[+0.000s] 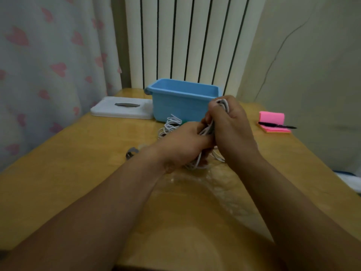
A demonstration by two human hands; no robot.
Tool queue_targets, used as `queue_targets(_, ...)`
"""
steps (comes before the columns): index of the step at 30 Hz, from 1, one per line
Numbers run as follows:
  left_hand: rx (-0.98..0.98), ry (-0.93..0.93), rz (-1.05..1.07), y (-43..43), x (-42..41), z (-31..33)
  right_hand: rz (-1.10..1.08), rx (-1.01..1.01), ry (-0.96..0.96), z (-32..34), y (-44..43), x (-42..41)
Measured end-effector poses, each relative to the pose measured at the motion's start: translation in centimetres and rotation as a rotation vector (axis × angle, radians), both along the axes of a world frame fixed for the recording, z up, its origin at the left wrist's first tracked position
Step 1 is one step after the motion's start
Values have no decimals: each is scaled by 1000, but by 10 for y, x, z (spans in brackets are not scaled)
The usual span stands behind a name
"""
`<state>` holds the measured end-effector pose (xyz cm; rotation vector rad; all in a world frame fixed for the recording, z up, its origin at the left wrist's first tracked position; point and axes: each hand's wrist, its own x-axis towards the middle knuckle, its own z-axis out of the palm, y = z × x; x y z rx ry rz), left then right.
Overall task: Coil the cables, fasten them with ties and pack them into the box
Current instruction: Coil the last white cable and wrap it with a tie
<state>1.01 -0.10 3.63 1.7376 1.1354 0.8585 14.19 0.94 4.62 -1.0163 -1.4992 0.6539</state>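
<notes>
Both hands hold a bundle of white cable [207,131] above the wooden table [78,153]. My right hand [232,128] is closed around the upper loops, which poke out over its knuckles. My left hand [185,145] grips the bundle lower down, and loose loops hang beneath both hands. A second white cable coil [170,124] lies on the table just behind my left hand, with something green beside it. The open blue box [181,100] stands behind the hands. A small grey tie [131,152] lies on the table left of my left wrist.
The box's white lid [123,108] with a grey handle lies flat to the left of the box. A pink notepad [273,124] with a black pen [279,125] on it sits at the right. A curtain hangs at the left, a radiator behind.
</notes>
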Motion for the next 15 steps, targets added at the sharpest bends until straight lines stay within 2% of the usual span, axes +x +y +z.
queue_targets(4, 228, 105, 132, -15, 13, 7, -164, -25, 37, 9, 0, 0)
queue_targets(8, 462, 249, 188, -29, 15, -5, -176, 3, 15, 12, -13, -7)
queue_targets(13, 581, 514, 214, -36, -6, -16, -151, -49, 8, 2, -26, -23)
queue_targets(15, 572, 475, 212, -32, -18, -16, -116, -88, -4, 6, -25, -34)
